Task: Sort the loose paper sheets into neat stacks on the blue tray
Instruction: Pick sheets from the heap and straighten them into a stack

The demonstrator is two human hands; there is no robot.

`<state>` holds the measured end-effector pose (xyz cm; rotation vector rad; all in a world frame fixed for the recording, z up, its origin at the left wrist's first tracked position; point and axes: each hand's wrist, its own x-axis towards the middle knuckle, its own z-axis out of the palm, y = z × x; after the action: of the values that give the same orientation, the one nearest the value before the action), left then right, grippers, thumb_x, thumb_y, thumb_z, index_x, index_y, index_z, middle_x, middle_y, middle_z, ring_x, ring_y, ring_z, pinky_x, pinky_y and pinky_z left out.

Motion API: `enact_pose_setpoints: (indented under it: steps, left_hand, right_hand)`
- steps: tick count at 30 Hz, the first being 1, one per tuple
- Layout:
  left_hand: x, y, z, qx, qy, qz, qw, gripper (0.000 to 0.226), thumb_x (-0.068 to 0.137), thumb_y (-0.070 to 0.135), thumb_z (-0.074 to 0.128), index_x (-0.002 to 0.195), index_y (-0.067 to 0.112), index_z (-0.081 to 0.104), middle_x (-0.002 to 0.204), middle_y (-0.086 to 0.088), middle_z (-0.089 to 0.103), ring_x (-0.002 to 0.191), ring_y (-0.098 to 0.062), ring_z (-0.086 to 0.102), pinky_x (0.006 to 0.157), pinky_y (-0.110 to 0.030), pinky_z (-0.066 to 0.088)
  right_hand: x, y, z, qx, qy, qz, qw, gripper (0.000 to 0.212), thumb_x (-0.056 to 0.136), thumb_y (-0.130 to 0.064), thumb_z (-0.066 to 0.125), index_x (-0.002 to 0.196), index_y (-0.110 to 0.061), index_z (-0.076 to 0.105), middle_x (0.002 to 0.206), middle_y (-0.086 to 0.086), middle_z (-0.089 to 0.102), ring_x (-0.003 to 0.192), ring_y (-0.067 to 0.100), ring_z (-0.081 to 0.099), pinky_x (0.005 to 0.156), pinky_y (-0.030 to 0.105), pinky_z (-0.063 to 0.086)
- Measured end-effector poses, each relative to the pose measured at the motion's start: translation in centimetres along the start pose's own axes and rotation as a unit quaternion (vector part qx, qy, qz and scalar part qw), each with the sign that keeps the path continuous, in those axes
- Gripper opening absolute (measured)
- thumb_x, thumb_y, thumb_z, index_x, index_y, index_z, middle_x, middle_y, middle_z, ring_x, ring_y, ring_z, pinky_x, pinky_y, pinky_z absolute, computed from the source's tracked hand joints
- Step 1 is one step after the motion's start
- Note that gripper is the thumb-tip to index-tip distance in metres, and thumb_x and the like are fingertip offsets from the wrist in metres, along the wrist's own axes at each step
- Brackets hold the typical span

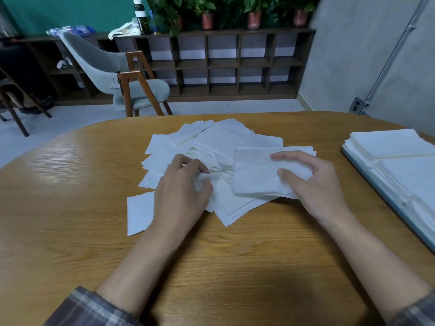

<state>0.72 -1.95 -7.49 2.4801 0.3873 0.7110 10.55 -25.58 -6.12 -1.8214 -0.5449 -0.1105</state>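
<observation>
Gathering step, centre frame: left hand (183,184) pinches a loose sheet (208,178); right hand (313,182) grasps the gathered stack (254,177); next probably requires aligning edges.

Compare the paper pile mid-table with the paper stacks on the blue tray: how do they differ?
The pile lies scattered, sheets at odd angles; the stacks are squared. The pile sits on bare table; the stacks on the blue tray. The left hand and right hand grip pile sheets; the stacks are untouched. Both are white.

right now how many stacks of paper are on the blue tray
2 on the blue tray: the far stack at its back end, the near stack in front. Tray runs off frame; more may be hidden.
</observation>
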Motion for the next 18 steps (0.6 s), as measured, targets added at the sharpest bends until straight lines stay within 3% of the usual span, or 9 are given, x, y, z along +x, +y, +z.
enact_pose_setpoints:
  steps: [4,6,8,10,13,18]
  left_hand:
    - [0.0,0.6,-0.2,-0.054,0.044,0.079,0.994,0.009,0.088,0.021,0.078,0.093,0.025,0.072,0.127,0.006,0.056,0.124,-0.013,0.056,0.097,-0.040,0.045]
    - [-0.1,1.7,-0.8,-0.142,0.040,0.095,0.985,0.008,0.088,0.016,0.075,0.093,0.022,0.071,0.114,0.010,0.065,0.114,-0.004,0.061,0.095,-0.023,0.046]
    - [-0.3,2.6,-1.5,-0.232,0.001,0.072,0.970,0.011,0.093,0.010,0.074,0.094,0.019,0.069,0.099,0.012,0.070,0.101,-0.007,0.066,0.086,-0.014,0.045]
    - [-0.5,3.1,-1.8,-0.293,-0.045,0.050,0.954,0.012,0.098,0.009,0.070,0.094,0.019,0.066,0.092,0.010,0.069,0.092,-0.010,0.065,0.080,-0.016,0.046]
    - [-0.8,3.4,-1.4,-0.310,-0.070,0.050,0.947,0.010,0.103,0.014,0.065,0.097,0.021,0.061,0.090,0.007,0.064,0.086,-0.011,0.060,0.075,-0.020,0.043]
    - [-1.5,3.7,-0.6,-0.299,-0.096,0.050,0.948,0.002,0.107,0.023,0.060,0.108,0.024,0.058,0.102,0.013,0.064,0.103,-0.010,0.062,0.084,-0.020,0.045]
  right_hand:
    - [-0.1,0.1,0.4,-0.006,-0.008,-0.001,1.000,0.033,0.094,0.001,0.067,0.105,-0.028,0.080,0.111,-0.028,0.075,0.119,-0.013,0.059,0.096,-0.001,0.034]
    - [-0.2,0.0,0.4,0.002,-0.015,-0.002,1.000,0.031,0.096,-0.001,0.068,0.105,-0.027,0.080,0.112,-0.027,0.075,0.119,-0.011,0.060,0.096,0.000,0.035]
    - [-0.3,-0.2,0.4,0.014,-0.032,-0.007,0.999,0.024,0.097,-0.007,0.070,0.108,-0.026,0.079,0.114,-0.025,0.075,0.120,-0.010,0.060,0.096,0.001,0.036]
    - [-0.5,-0.7,0.6,0.038,-0.071,-0.011,0.997,0.017,0.098,-0.018,0.073,0.113,-0.024,0.078,0.117,-0.022,0.075,0.122,-0.007,0.061,0.098,0.004,0.037]
    - [-1.2,-1.2,1.6,0.078,-0.135,-0.019,0.988,0.026,0.092,-0.032,0.071,0.115,-0.022,0.077,0.119,-0.016,0.076,0.124,-0.001,0.063,0.102,0.010,0.041]
    - [-1.5,-1.4,2.6,0.110,-0.114,0.003,0.987,0.020,0.088,-0.032,0.075,0.103,-0.020,0.079,0.107,-0.014,0.079,0.109,0.000,0.069,0.093,0.010,0.045]
